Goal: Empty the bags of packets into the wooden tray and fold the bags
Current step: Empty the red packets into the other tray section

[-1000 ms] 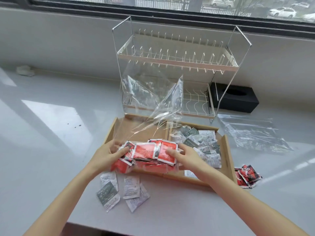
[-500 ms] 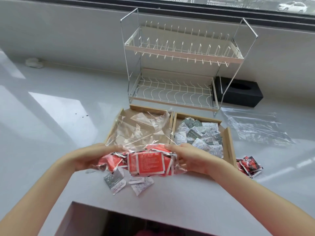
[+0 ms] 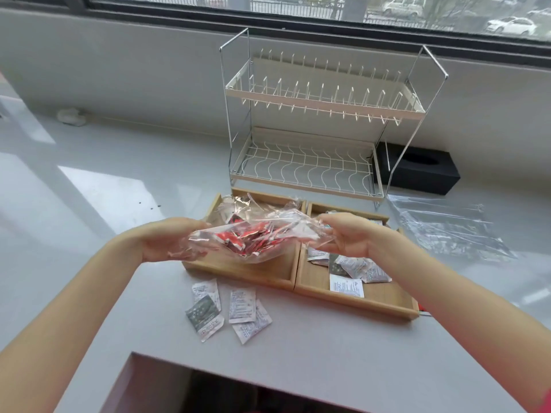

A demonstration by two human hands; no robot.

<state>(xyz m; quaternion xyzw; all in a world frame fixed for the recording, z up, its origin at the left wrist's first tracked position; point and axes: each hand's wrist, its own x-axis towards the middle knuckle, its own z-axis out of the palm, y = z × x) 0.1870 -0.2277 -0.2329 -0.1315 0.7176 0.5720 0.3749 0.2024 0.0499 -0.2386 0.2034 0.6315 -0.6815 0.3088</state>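
2 hands [image 3: 167, 239], 2 bags [image 3: 253, 234], 1 tray [image 3: 238, 272], 1 rack [image 3: 322, 126].

clear bag [image 3: 262, 231]: red-and-white packets [image 3: 253, 242] | wooden tray [image 3: 357, 302]: light tan | loose packets [image 3: 229, 311]: white with dark print, one dark green | dish rack [image 3: 322, 129]: cream, wavy wires | box [image 3: 423, 171]: black | counter [image 3: 89, 204]: pale grey

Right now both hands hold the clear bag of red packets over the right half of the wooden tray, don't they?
Not quite. The head view shows both hands, left and right, holding the clear bag of red packets over the left half of the wooden tray; the right half holds grey and white packets.
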